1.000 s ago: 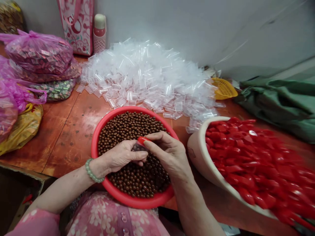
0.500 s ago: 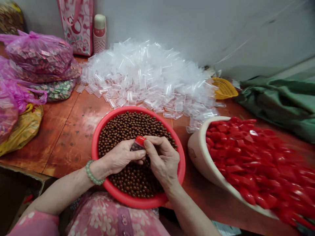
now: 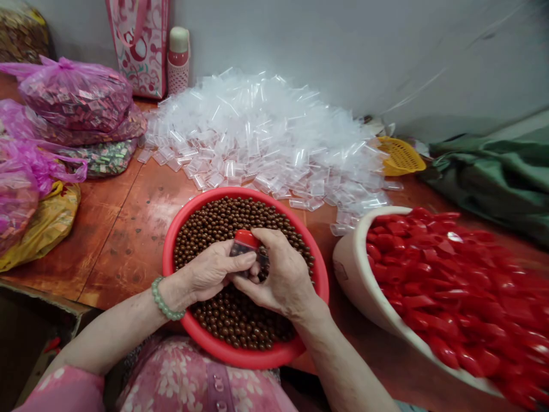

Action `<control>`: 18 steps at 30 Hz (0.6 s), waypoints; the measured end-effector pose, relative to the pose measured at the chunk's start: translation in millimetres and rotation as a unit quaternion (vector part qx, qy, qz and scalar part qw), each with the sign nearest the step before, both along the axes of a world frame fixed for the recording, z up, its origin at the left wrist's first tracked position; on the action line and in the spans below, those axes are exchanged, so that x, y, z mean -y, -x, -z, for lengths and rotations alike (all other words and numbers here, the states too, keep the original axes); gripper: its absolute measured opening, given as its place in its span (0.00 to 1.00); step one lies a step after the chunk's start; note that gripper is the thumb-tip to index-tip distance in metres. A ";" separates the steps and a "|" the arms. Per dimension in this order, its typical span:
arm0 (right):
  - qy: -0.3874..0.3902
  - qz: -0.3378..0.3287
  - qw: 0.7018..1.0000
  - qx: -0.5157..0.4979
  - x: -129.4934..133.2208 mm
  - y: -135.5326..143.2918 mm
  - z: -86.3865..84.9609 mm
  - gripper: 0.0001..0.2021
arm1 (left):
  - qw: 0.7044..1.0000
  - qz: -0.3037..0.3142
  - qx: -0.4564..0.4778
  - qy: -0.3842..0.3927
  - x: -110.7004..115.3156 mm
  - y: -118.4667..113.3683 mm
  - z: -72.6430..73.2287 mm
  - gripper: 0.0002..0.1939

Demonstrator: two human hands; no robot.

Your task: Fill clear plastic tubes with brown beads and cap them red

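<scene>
Over a red basin [image 3: 171, 240] of round brown balls [image 3: 223, 220], both hands meet around a small clear container with a red cap [image 3: 246, 239]. Dark contents show through its wall below the cap. My left hand [image 3: 209, 271], with a green bead bracelet at the wrist, grips the container from the left, thumb across its front. My right hand [image 3: 283, 274] is closed on it from the right, fingers at the cap and thumb near the bottom. The container's lower end is partly hidden by the fingers.
Clear plastic containers [image 3: 266, 131] lie heaped behind the basin. A white tub [image 3: 355, 280] of red caps [image 3: 441, 274] stands at right, a yellow basket [image 3: 401, 156] and green cloth [image 3: 493, 177] behind it. Filled pink bags [image 3: 77, 97], a patterned bag [image 3: 143, 57] and a bottle [image 3: 178, 57] are at left.
My right hand has shifted from pinching at the cap to wrapping around the container, its thumb now lower. The container stands more upright. The whole view has moved slightly.
</scene>
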State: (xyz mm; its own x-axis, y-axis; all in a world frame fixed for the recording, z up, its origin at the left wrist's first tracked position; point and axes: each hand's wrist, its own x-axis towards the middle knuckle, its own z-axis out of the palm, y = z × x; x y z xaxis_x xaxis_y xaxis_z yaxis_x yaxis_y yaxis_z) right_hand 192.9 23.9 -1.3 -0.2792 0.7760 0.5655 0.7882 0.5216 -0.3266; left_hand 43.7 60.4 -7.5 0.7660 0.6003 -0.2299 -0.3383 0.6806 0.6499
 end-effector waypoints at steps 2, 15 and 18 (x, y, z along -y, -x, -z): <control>-0.020 -0.002 1.000 -0.012 -1.5 0.5 1.5 0.27 | 1.000 0.009 0.009 0.001 0.4 0.3 0.2 0.18; 0.018 -0.033 0.998 0.059 3.5 8.8 -5.7 0.32 | 0.993 -0.030 -0.051 0.107 -4.5 -1.6 -2.3 0.30; 0.010 -0.014 0.995 0.103 4.5 12.0 -10.0 0.36 | 0.988 -0.093 -0.060 0.110 -2.5 -6.5 -6.2 0.19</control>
State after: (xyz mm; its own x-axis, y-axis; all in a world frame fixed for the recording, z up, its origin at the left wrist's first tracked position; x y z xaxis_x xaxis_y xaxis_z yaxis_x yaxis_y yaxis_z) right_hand 180.9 19.4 8.7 -0.4092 0.7768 0.4788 0.8250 0.5391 -0.1695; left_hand 50.2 62.9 -1.3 0.6063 0.6529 -0.4540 -0.3996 0.7437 0.5359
